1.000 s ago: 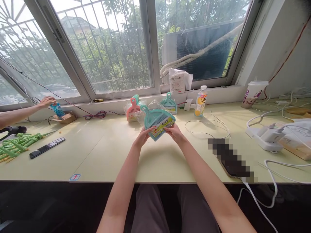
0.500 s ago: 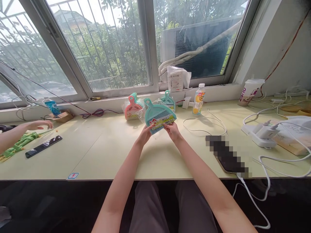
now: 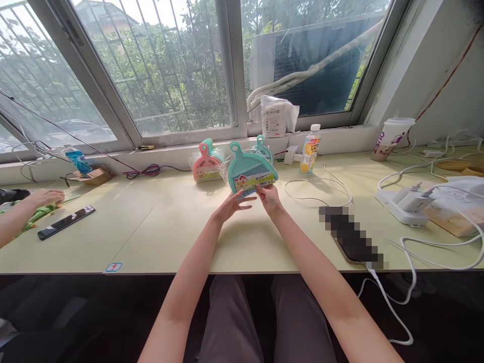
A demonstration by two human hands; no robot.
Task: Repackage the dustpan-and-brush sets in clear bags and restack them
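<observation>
Workroom, sliding windows (image 3: 185, 75), long table (image 3: 162, 237), power strip (image 3: 410, 217)

A turquoise dustpan (image 3: 240, 162), bristled brush (image 3: 258, 171) and colourful label (image 3: 250, 180) across it, is held handle-up above the table (image 3: 177, 222).

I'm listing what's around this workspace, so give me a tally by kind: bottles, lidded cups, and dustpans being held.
Held dustpan: 1
Blue-labelled bottle and yellow-labelled bottle: 2
Lidded cup: 1
Total: 4
</observation>
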